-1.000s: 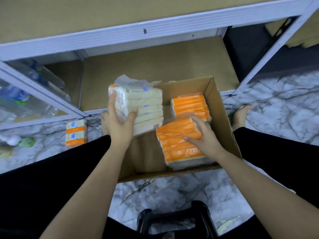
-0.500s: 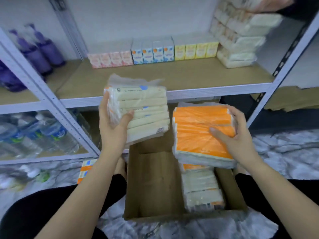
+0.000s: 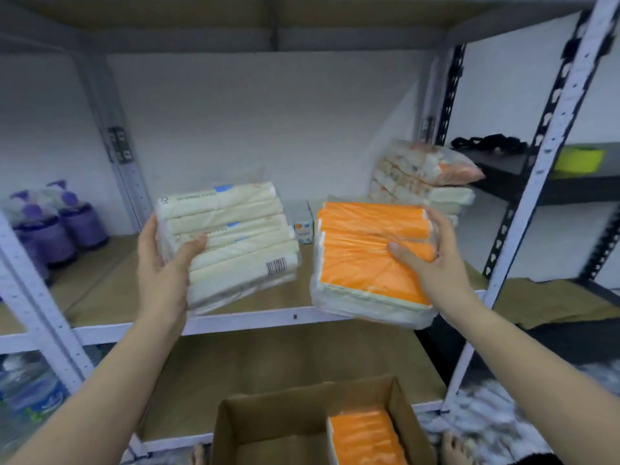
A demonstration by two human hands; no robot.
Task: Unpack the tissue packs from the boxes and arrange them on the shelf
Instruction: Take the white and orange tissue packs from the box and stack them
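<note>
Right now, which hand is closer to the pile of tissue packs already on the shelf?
Right. The right hand, holding the orange pack, is just below-left of the pile; the left hand is far off left.

Even, cool indoor light is falling from above and in front, keeping the white back wall (image 3: 251, 129) bright while the underside of the top shelf (image 3: 268, 25) is sitting in shade. Motion blur is softening the whole picture, smearing the marble floor (image 3: 496, 417) at lower right most. The wide lens is bending the shelf posts (image 3: 550, 156) outward near the edges. Plastic wrap on the orange tissue pack (image 3: 369, 260) is catching faint glare.
</note>
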